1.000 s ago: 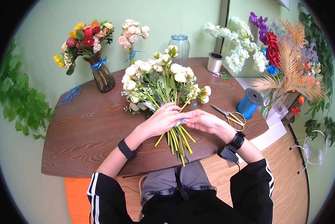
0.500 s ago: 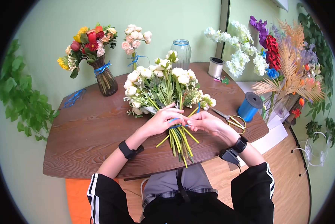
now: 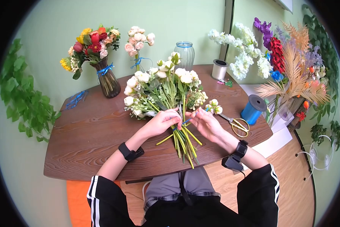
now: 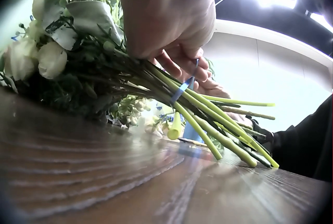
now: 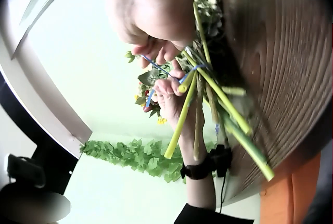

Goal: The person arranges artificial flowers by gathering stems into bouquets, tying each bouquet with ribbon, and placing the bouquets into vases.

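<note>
A bouquet of white flowers with green leaves lies on the table, its bundled stems pointing toward the person. Thin blue ribbon is looped around the stems where they cross. My left hand is at the left side of the bundle, pinching one length of ribbon between thumb and fingers. To the right of the stems, my right hand pinches another length, drawn out from the loop as a straight blue line in the right wrist view. Fingertips of both hands are close together over the loop.
Gold-handled scissors and a blue ribbon spool lie to the right. Behind stand a clear glass vase, a white spool, pink flowers and a brown vase of mixed flowers. Loose blue ribbon is at left.
My hands, overlapping over the stems a second ago, have drawn slightly apart. The right hand has turned and raised its fingers. The ribbon end that stood up beside it no longer shows there.
</note>
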A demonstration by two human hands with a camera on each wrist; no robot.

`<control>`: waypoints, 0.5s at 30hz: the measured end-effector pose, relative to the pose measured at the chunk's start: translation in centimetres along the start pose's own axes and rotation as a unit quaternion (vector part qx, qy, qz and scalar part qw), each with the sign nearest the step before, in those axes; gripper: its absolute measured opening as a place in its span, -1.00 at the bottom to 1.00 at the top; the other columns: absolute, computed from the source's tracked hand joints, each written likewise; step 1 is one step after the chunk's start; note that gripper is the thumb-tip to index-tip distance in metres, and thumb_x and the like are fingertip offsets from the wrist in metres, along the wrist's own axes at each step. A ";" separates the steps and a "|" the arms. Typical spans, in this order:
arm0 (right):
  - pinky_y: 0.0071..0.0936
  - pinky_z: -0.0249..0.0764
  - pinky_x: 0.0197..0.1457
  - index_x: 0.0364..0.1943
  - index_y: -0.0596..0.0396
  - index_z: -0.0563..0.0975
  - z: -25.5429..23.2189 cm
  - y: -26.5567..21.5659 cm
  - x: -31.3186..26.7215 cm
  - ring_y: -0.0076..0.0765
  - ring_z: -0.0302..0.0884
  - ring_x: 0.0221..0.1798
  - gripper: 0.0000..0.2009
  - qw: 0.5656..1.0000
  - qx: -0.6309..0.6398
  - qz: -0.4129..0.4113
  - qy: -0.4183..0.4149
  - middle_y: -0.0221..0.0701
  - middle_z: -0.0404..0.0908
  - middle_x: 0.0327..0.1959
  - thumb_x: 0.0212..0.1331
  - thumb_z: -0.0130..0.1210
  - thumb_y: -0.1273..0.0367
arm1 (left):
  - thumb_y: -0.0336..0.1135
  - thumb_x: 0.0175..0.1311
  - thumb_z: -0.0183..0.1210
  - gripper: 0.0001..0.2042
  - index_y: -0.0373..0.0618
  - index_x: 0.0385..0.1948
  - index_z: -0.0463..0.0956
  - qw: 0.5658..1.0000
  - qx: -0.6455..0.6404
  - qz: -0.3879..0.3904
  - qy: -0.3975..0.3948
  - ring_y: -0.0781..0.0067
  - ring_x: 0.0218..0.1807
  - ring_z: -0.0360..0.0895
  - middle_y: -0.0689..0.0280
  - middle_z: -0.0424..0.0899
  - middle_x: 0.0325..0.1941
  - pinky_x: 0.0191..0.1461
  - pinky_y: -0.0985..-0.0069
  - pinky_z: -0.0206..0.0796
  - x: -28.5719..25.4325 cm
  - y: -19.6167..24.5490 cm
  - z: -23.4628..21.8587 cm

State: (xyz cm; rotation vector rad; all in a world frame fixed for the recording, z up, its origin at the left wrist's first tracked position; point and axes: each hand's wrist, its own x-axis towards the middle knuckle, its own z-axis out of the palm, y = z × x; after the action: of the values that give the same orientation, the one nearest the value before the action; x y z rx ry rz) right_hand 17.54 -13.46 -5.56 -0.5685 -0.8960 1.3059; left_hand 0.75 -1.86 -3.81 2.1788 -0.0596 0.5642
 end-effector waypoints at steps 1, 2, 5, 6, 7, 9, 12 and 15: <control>-0.56 0.24 -0.10 -0.55 0.04 0.33 0.5 0.4 0.2 -0.50 0.35 -0.23 -0.78 0.999 0.044 -0.003 0.007 -0.50 0.38 -0.46 0.19 -0.21 0.28 | -0.21 0.21 -0.14 -0.71 -0.16 -0.62 0.43 1.000 -0.013 -0.015 -0.001 0.48 -0.28 0.40 0.38 0.49 -0.54 0.25 0.35 -0.17 0.0 0.1 -0.1; -0.56 0.25 -0.10 -0.54 0.04 0.32 1.0 0.7 0.4 -0.48 0.35 -0.23 -0.78 0.996 0.088 -0.006 0.014 -0.49 0.37 -0.48 0.20 -0.22 0.28 | -0.21 0.21 -0.14 -0.70 -0.16 -0.62 0.43 0.999 -0.044 -0.023 0.005 0.47 -0.25 0.41 0.38 0.49 -0.55 0.25 0.35 -0.16 -0.1 0.2 -0.1; -0.58 0.27 -0.25 -0.56 0.03 0.24 1.1 1.5 1.2 -0.50 0.25 -0.47 -0.76 0.983 0.183 0.009 0.028 -0.52 0.22 -0.66 0.21 -0.25 0.26 | -0.17 0.21 -0.15 -0.67 -0.19 -0.61 0.43 0.994 -0.102 -0.032 0.011 0.41 -0.18 0.43 0.35 0.49 -0.56 0.22 0.33 -0.09 -0.3 0.2 -0.2; -0.60 0.27 -0.30 -0.57 0.02 0.22 0.9 1.9 1.6 -0.52 0.20 -0.53 -0.75 0.978 0.207 0.015 0.020 -0.54 0.18 -0.69 0.21 -0.26 0.25 | -0.19 0.22 -0.15 -0.68 -0.21 -0.60 0.42 0.993 -0.116 -0.031 0.010 0.43 -0.19 0.43 0.35 0.49 -0.55 0.18 0.37 -0.03 -0.4 0.3 -0.4; -0.65 0.18 -0.47 -0.59 0.01 0.19 0.7 2.1 2.0 -0.61 0.02 -0.65 -0.74 0.979 0.194 0.016 0.055 -0.59 0.08 -0.73 0.21 -0.25 0.25 | -0.22 0.22 -0.15 -0.69 -0.23 -0.60 0.42 0.991 -0.131 -0.029 0.009 0.45 -0.21 0.43 0.35 0.50 -0.54 0.14 0.42 0.02 -0.4 0.4 -0.5; -0.68 0.12 -0.52 -0.57 0.00 0.20 0.2 2.2 2.4 -0.65 -0.03 -0.67 -0.77 0.987 0.152 0.020 0.044 -0.61 0.07 -0.73 0.21 -0.25 0.27 | -0.21 0.23 -0.16 -0.70 -0.23 -0.58 0.40 0.981 -0.193 -0.036 0.007 0.54 -0.33 0.42 0.37 0.46 -0.56 -0.04 0.54 0.17 -0.5 0.5 -0.4; -0.71 0.03 -0.61 -0.58 -0.01 0.21 0.0 2.0 2.8 -0.69 -0.08 -0.70 -0.77 0.994 0.081 0.023 0.073 -0.64 0.02 -0.74 0.20 -0.22 0.28 | -0.21 0.24 -0.17 -0.71 -0.21 -0.57 0.38 0.972 -0.225 -0.061 0.005 0.63 -0.45 0.35 0.40 0.40 -0.61 -0.16 0.63 0.21 -0.7 0.0 0.1; -0.73 -0.01 -0.64 -0.62 -0.01 0.24 0.1 1.6 2.8 -0.72 -0.10 -0.70 -0.76 0.995 -0.011 0.035 0.096 -0.66 0.03 -0.75 0.18 -0.18 0.28 | -0.16 0.22 -0.14 -0.71 -0.16 -0.61 0.33 0.972 -0.217 -0.088 0.028 0.71 -0.57 0.20 0.44 0.34 -0.66 -0.36 0.74 0.15 -0.8 0.4 0.9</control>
State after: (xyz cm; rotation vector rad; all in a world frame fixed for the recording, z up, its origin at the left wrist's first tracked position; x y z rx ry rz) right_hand 16.60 -10.43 -6.16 -0.7342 -0.7382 1.2811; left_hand 0.28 -2.92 -4.38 1.7209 0.0385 0.4610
